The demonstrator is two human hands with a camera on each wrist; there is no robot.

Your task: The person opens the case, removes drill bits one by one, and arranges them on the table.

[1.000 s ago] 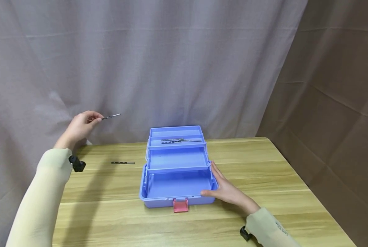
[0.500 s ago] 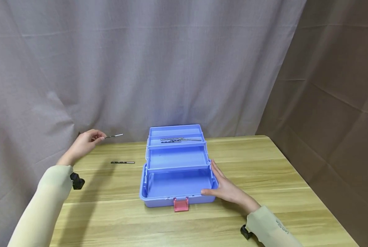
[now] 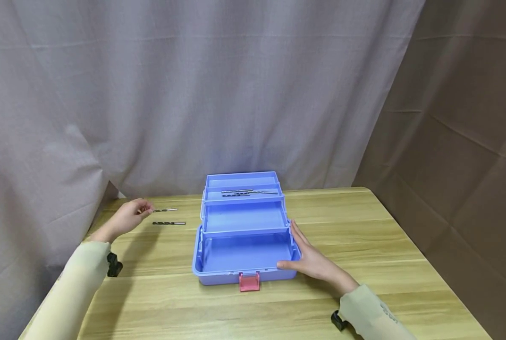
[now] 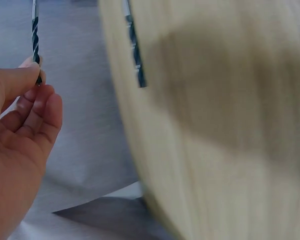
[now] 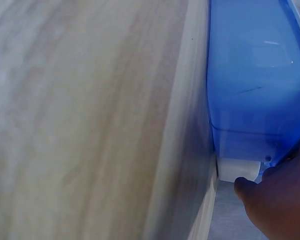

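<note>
My left hand point(image 3: 127, 218) pinches a drill bit point(image 3: 167, 209) by its dark fluted end, between thumb and fingers. Its pale shank points right. In the left wrist view, the pinched drill bit point(image 4: 35, 37) shows clear of the fingertips. A second drill bit point(image 3: 169, 223) lies on the table just nearer than the held one. My right hand point(image 3: 316, 262) rests against the right side of a blue toolbox point(image 3: 219, 279), thumb on the front rim, fingers fairly straight along the side. Several drill bits point(image 3: 236, 191) lie in an upper tray of the toolbox.
The toolbox stands opened on a wooden table point(image 3: 168, 307), its trays stepped up toward the back. A pink latch point(image 3: 249, 282) hangs at its front. Grey curtains point(image 3: 236, 94) rise behind the table, with a brown one point(image 3: 461, 141) at the right.
My left hand has come down and slightly right, bringing the drill bit from in front of the curtain to near the bit on the table. My right hand has stayed at the toolbox.
</note>
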